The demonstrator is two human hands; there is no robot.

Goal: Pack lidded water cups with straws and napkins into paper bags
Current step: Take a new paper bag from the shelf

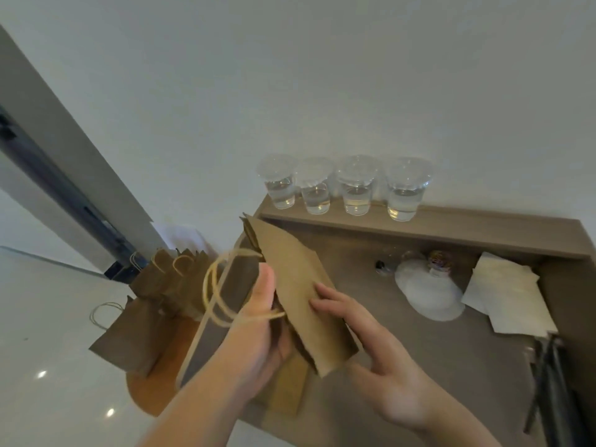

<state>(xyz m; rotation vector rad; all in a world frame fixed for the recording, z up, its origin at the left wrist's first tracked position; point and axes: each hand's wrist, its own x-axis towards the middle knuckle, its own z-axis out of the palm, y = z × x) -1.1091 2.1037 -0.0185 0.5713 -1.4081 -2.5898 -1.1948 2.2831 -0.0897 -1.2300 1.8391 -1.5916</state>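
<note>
Paper bag (290, 285), folded flat, hangs mid-frame over the brown tabletop (419, 366). The left hand (258, 333) grips it with the thumb on top, and the right hand (380, 356) lays loosely straight fingers on its face. Tugged open roughly, a crease could tear or the twine handles (213, 295) snag. Four lidded cups (351, 188) stand upper centre on a ledge (483, 230) against a plain wall, with napkins (509, 295) and dark straws (548, 382) at right and spare bags (161, 285) at left above a glossy floor (48, 317).
</note>
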